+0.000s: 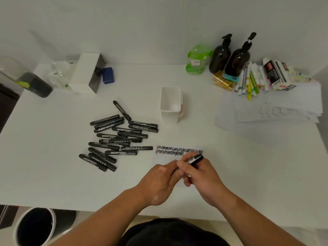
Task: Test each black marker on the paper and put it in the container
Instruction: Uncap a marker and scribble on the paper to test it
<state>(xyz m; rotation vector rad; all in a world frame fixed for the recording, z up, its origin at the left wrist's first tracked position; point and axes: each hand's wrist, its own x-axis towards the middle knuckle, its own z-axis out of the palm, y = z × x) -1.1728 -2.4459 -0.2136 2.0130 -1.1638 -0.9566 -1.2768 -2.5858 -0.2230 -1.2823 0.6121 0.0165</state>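
Observation:
Both my hands meet over the test paper (164, 159), which carries two rows of black scribble (179, 150). My right hand (200, 176) grips a black marker (196, 158) by its barrel, its far end pointing up and right. My left hand (159, 178) closes on the marker's near end; whether it holds the cap or the tip is hidden by my fingers. A pile of several black markers (117, 139) lies left of the paper. The white container (170, 105) stands upright behind the paper and looks empty.
At the back right stand two dark pump bottles (229, 55), a green jar (197, 60), coloured pens (252, 80) and loose sheets (276, 110). A white box (85, 73) and a blue box (108, 75) sit back left. A round bin (34, 226) is below the table's front edge.

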